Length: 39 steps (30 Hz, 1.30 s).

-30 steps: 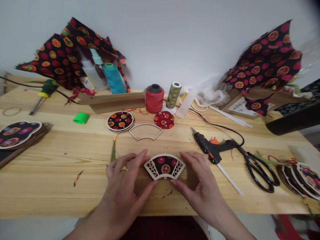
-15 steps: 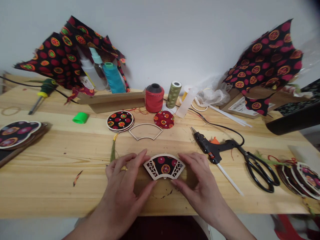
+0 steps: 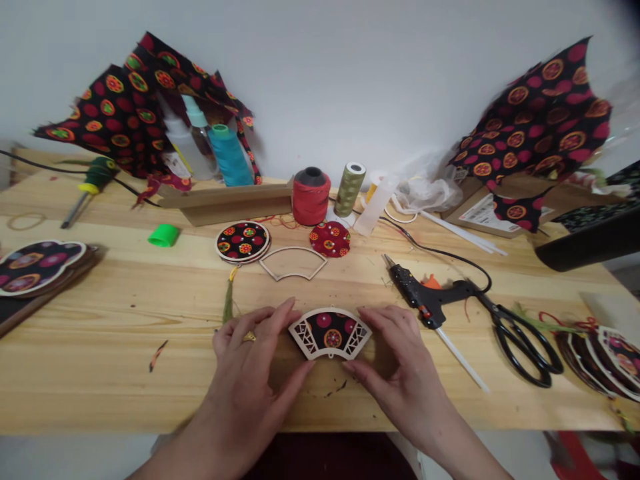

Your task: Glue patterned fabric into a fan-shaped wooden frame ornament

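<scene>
Ahead, box [image 3: 485,215] under cloth [image 3: 535,117], fan piece [image 3: 331,333] between hands [image 3: 250,373] [image 3: 407,373]

Beyond my fingers, the bare fan-shaped frame [image 3: 293,250] blocks the way forward; the glue gun [image 3: 417,293] bars my right, while bare tabletop [image 3: 115,380] opens leftward.

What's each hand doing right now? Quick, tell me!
Left hand: holding one end of the pale wooden fan-shaped frame with dark patterned fabric.
Right hand: holding the other end.
</scene>
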Each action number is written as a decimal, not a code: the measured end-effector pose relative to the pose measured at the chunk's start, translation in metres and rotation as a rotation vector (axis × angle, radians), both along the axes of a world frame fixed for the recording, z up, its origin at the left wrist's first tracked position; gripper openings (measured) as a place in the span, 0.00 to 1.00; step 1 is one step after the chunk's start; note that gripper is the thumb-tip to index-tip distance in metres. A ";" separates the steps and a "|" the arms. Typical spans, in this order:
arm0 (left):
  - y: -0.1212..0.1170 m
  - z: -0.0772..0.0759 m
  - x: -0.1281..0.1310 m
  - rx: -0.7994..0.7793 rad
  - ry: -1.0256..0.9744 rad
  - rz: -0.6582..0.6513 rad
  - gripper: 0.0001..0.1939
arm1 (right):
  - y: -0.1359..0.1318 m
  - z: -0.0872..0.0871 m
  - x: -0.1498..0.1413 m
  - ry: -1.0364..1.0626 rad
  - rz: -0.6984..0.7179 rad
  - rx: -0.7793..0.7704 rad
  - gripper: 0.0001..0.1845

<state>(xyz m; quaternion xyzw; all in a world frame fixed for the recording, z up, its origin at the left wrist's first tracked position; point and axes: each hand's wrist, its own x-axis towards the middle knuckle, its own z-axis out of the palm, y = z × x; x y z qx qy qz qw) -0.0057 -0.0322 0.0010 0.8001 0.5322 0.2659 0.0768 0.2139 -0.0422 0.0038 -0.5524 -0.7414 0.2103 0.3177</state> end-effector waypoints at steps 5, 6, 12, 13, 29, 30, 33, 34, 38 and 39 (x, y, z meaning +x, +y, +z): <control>-0.001 0.000 0.000 0.003 0.005 -0.005 0.31 | 0.000 -0.001 0.000 -0.009 0.002 0.008 0.28; -0.001 0.000 -0.001 0.001 0.006 -0.002 0.31 | 0.000 -0.001 0.001 -0.010 0.003 0.004 0.28; -0.001 0.000 0.000 -0.010 0.016 0.002 0.32 | 0.000 -0.001 0.000 -0.005 0.007 0.004 0.27; -0.001 0.000 0.000 -0.013 0.017 0.002 0.31 | 0.000 -0.001 0.000 -0.006 0.007 0.001 0.27; 0.000 -0.002 0.000 -0.008 0.014 -0.026 0.29 | 0.001 -0.001 0.000 -0.028 -0.012 -0.008 0.24; 0.000 -0.002 0.000 0.001 0.017 -0.034 0.28 | 0.001 0.000 0.000 -0.028 -0.010 -0.006 0.24; 0.000 -0.003 0.000 0.013 0.019 -0.044 0.27 | 0.001 0.000 -0.001 -0.035 -0.004 0.004 0.23; -0.001 -0.002 0.000 0.014 0.017 -0.044 0.27 | 0.001 0.000 -0.001 -0.041 -0.001 0.007 0.23; -0.001 -0.002 0.000 0.019 0.005 -0.056 0.28 | 0.001 0.000 -0.001 -0.049 0.008 0.008 0.23; -0.001 -0.002 0.001 0.019 -0.001 -0.058 0.28 | 0.001 0.000 -0.001 -0.044 0.008 0.008 0.23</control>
